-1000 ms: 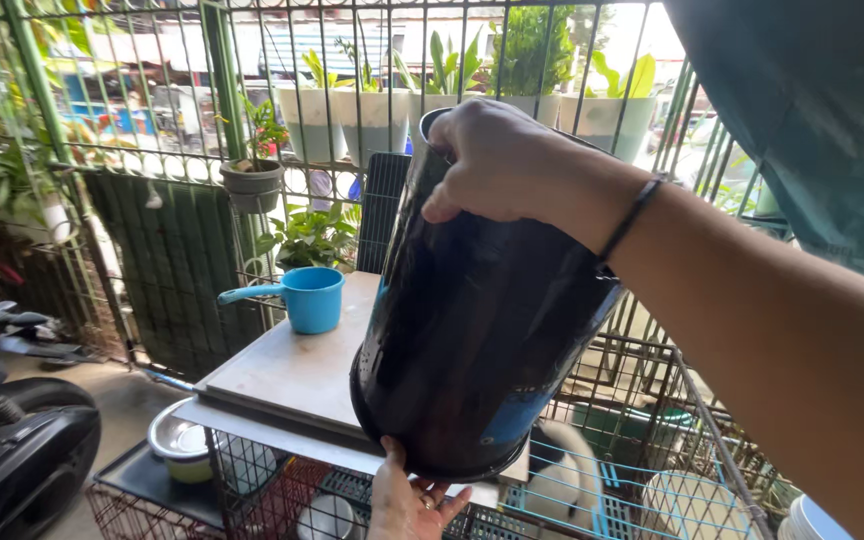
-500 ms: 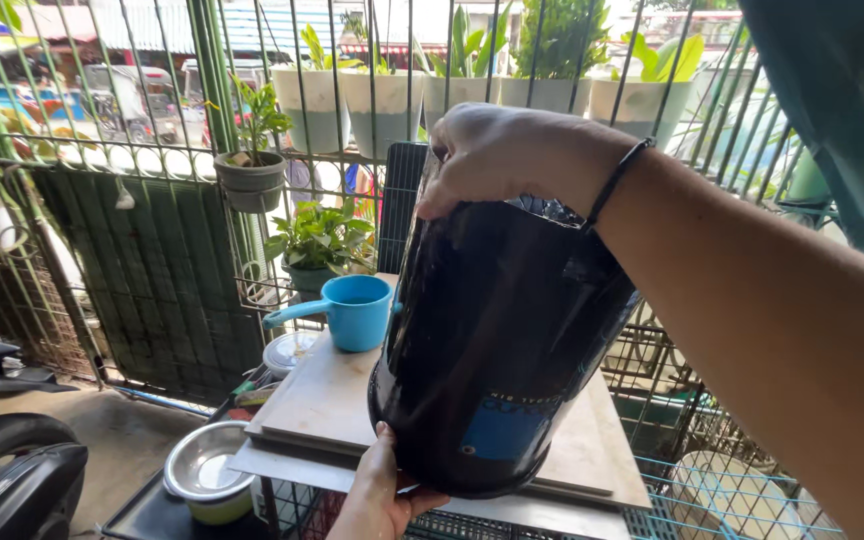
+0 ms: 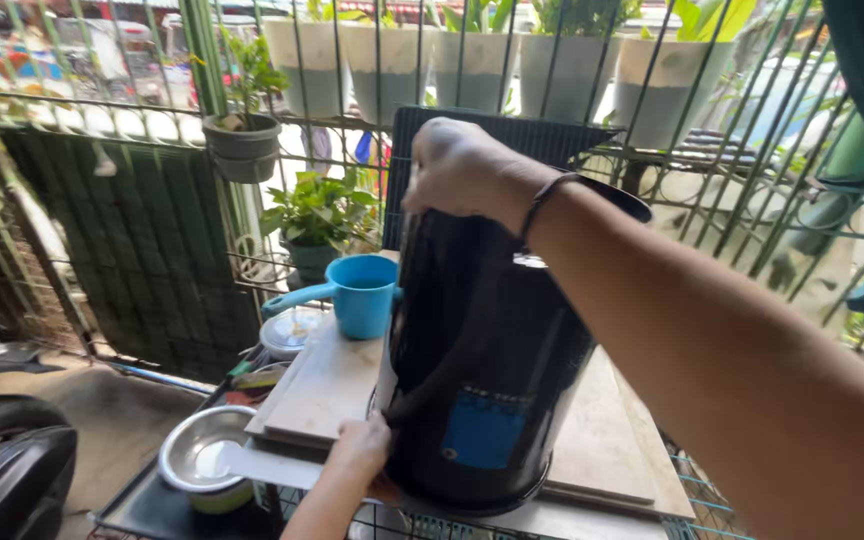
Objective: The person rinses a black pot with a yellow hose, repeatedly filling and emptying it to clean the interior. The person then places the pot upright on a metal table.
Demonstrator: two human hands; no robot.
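Observation:
A tall black bucket (image 3: 487, 350) with a blue label stands nearly upright on a flat stone slab (image 3: 327, 385) over a wire cage. My right hand (image 3: 457, 170) grips the bucket's top rim from above, a black band on its wrist. My left hand (image 3: 360, 447) is at the bucket's lower left edge, fingers tucked against its base. A blue plastic dipper (image 3: 357, 293) with a long handle sits on the slab just behind and left of the bucket.
A green metal grille (image 3: 192, 120) with hanging and shelved plant pots (image 3: 244, 148) closes the far side. A steel bowl (image 3: 202, 455) sits low on the left on a black tray. A dark scooter (image 3: 2, 470) is at the lower left.
The bucket has come down from a tilt to nearly upright, its base now on the slab. My left hand moved from under the base to its lower left side. The view shifted downward.

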